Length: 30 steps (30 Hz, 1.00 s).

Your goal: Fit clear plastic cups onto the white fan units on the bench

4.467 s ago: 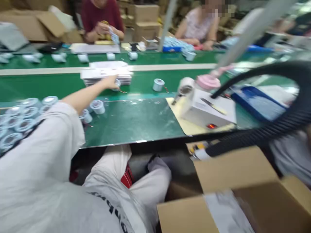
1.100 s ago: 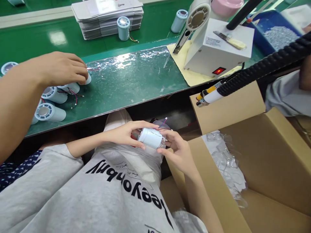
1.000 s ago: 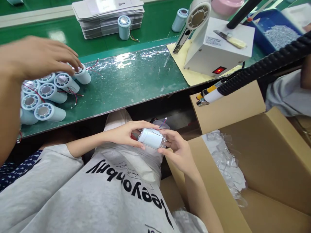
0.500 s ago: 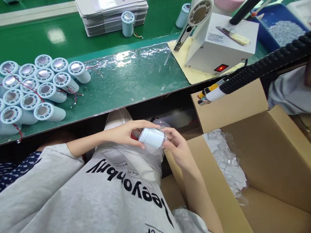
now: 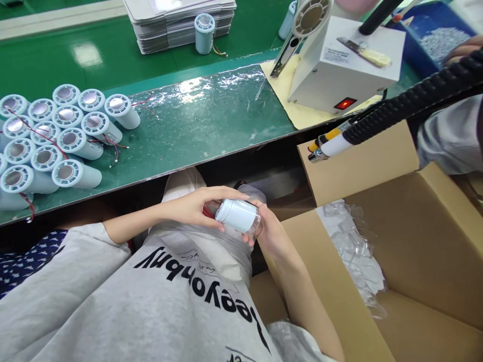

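Cylinder of pale-blue plastic [image 5: 237, 215] sits near, left of the open brown cardboard box [image 5: 332, 266], left hand [image 5: 199, 205] spanning its left end, right hand [image 5: 270, 229] clasping its clear plastic cover [image 5: 257, 221] at right. If that cover is slick, loosened grips could drop it.

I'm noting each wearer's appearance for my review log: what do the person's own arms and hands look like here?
The left hand and right hand are ungloved, with no watch or bracelet showing. The left sleeve is loose, plain light grey, ending near the elbow; little of the right one shows. The matching shirt has dark lettering.
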Motion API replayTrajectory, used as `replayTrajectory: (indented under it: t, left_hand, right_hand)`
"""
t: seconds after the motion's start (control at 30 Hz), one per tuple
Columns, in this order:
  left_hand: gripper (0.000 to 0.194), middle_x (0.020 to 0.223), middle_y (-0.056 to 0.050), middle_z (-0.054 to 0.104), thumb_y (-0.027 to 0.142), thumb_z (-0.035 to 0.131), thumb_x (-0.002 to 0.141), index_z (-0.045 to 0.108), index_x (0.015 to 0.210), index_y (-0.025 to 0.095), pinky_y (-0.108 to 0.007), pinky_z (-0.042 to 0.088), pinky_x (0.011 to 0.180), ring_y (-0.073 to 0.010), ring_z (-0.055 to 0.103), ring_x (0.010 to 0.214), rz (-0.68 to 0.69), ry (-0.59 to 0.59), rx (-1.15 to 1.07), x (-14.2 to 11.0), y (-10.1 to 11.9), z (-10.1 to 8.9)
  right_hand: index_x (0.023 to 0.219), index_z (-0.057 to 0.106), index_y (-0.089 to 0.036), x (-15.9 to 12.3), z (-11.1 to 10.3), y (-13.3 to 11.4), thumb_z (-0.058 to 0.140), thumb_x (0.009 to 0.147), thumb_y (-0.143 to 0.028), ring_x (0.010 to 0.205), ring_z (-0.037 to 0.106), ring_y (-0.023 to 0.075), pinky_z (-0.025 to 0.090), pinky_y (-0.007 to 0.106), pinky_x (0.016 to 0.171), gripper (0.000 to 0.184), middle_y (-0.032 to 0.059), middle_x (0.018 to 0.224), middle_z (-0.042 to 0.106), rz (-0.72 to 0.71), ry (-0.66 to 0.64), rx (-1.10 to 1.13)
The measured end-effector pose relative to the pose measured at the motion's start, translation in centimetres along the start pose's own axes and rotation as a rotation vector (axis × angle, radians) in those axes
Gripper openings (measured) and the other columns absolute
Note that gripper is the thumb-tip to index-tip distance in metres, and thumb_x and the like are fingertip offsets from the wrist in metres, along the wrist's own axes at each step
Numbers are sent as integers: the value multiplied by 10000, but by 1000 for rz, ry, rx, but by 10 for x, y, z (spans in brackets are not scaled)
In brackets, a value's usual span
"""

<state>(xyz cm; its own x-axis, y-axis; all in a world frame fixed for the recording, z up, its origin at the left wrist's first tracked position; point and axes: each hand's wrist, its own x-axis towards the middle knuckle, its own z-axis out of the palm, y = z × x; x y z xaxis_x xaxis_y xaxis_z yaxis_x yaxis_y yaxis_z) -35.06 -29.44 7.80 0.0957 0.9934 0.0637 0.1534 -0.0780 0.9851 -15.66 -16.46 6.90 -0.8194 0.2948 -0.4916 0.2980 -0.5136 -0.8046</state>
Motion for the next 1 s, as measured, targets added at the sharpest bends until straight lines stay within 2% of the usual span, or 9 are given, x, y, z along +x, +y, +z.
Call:
replayTrajectory:
  t: [0.23,0.33,0.43,0.57,0.7,0.87,1.0]
  left_hand:
    - [687,1537,-136,568,301,841,805,602,1448,300,-413,545,1064,-314,541,1425,30,14,-7,-1,-1,1]
    - [717,1541,-142,564,280,856,789,595,1456,289,-419,527,1095,-310,536,1432,52,22,-7,-1,-1,1]
    - [776,1519,-137,584,275,868,770,563,1484,290,-422,518,1109,-300,576,1391,17,21,-23,-2,3,1]
    - [756,1514,-132,590,286,856,785,564,1481,299,-399,540,1075,-290,595,1368,10,-2,-24,-3,9,1]
    - [735,1502,-133,602,301,861,788,580,1467,312,-439,510,1116,-304,578,1389,79,-6,34,-3,10,1]
    - [758,1522,-127,589,265,840,821,527,1507,341,-449,448,1183,-281,549,1428,205,-12,82,-5,7,1]
    - [736,1531,-120,582,268,841,817,548,1488,337,-464,453,1179,-291,538,1438,186,-24,77,-7,9,1]
  right_hand:
    - [902,462,-253,0,5,-1,581,698,-930,339,526,141,328,211,287,717,-12,532,650,53,-42,15]
    - [866,456,-256,-2,6,0,614,701,-909,346,538,136,351,205,298,691,-26,533,645,15,-33,17]
    - [845,474,-255,-6,5,2,680,707,-858,373,568,137,399,213,323,652,-48,545,630,-69,-5,1]
    - [885,508,-260,-13,3,3,714,711,-826,401,581,144,447,240,345,627,-55,587,627,-134,21,-20]
    - [894,521,-262,-16,2,3,688,735,-829,410,589,150,454,246,343,612,-44,599,632,-125,16,-33]
    - [889,529,-259,-18,4,3,671,763,-824,410,585,148,452,242,348,596,-41,595,621,-144,1,-36]
    - [904,555,-257,-21,5,3,688,766,-806,447,584,143,478,256,373,581,-46,645,582,-194,16,-73]
